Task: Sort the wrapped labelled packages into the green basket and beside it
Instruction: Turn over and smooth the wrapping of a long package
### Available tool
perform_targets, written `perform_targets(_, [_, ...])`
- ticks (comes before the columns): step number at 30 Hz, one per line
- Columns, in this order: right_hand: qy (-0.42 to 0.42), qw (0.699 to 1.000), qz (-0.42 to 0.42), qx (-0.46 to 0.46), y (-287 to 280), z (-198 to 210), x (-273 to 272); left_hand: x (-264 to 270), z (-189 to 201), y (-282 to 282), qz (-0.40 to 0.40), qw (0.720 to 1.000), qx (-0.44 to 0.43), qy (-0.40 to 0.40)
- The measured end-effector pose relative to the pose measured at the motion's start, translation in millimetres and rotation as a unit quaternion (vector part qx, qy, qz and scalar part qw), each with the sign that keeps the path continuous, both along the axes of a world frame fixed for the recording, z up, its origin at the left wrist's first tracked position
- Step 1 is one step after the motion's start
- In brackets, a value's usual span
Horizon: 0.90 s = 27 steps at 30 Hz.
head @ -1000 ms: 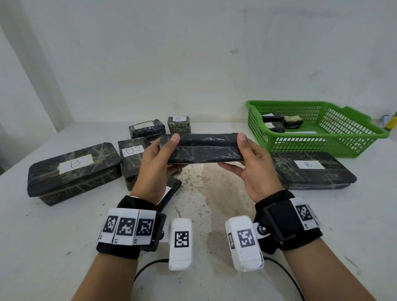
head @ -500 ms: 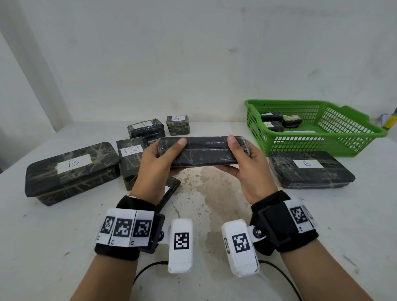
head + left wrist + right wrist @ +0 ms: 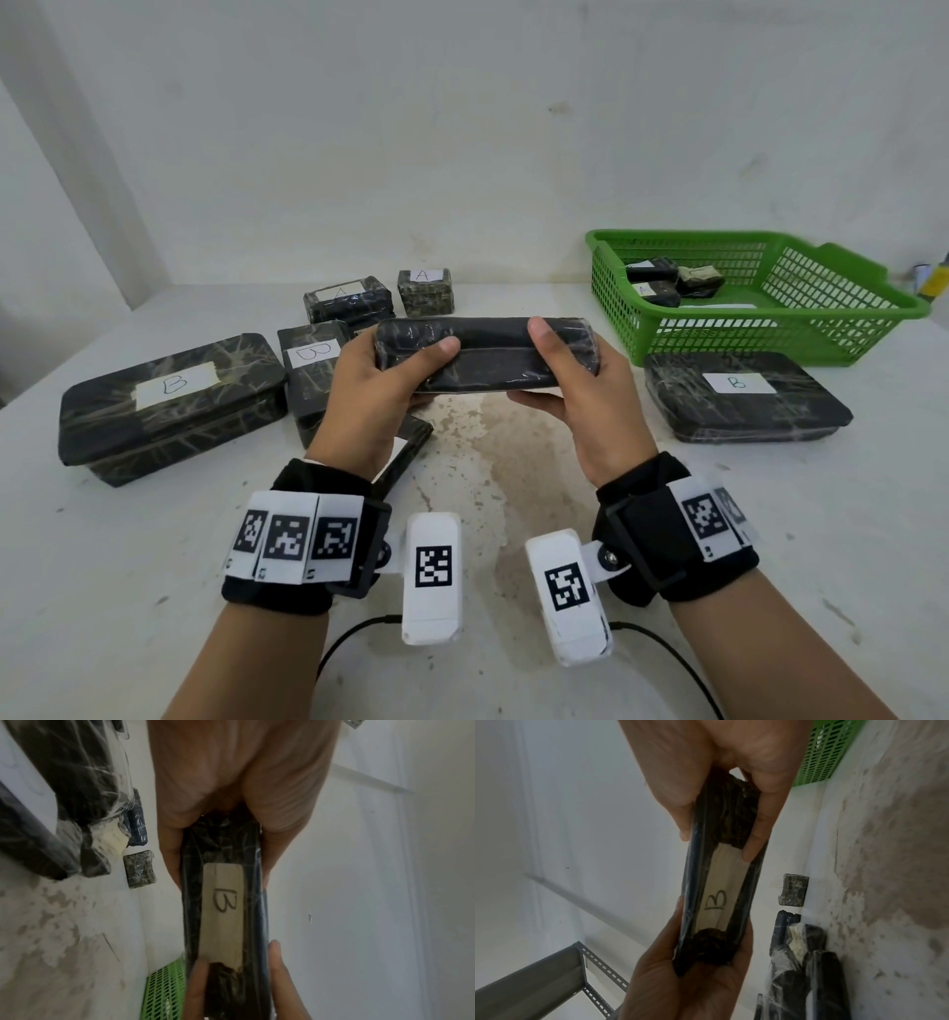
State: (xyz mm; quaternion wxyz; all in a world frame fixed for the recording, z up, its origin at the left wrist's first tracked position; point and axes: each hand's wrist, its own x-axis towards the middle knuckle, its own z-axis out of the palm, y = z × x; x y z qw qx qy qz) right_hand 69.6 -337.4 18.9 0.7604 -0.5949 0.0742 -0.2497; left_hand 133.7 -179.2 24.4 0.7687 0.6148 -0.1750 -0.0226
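With a few small packages (image 3: 667, 281) already in the green basket (image 3: 873, 313) and one B box (image 3: 739, 395) beside it, your left hand (image 3: 380, 390) and right hand (image 3: 580, 390) grip another B package (image 3: 488, 354) above the tabletop (image 3: 154, 539) middle, while several more wait toward the left edge.

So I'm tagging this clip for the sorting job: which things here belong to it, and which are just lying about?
Belongs to the job:
- long package labelled B, gripped by left hand and right hand
- green basket holding small packages
- B package beside the basket
- A and B packages on the left

Lying about:
- grey shelf frame
- yellow item at the right edge
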Motion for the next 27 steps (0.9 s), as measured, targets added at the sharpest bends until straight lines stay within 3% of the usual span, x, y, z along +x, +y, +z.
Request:
perform_targets(9, [-0.003, 1.0, -0.022, -0.003, 0.9, -2.1, 1.0, -5.8, 3.8, -2.7, -0.014, 1.0, -0.009, -0.007])
perform_targets(14, [-0.001, 1.0, 0.021, -0.017, 3.9, -3.7, -0.6, -1.3, 3.6, 1.4, 0.021, 1.0, 0.002, 0.007])
perform_targets(19, [-0.008, 0.999, 0.0, -0.039, 3.4, -6.8, 0.9, -4.5, 4.4, 0.2, -0.011, 1.0, -0.005, 0.009])
perform_targets(27, [-0.01, 0.999, 0.019, -0.035, 5.2, -4.8, -1.6, -2.8, 4.3, 1.3, 0.011, 1.0, -0.003, -0.006])
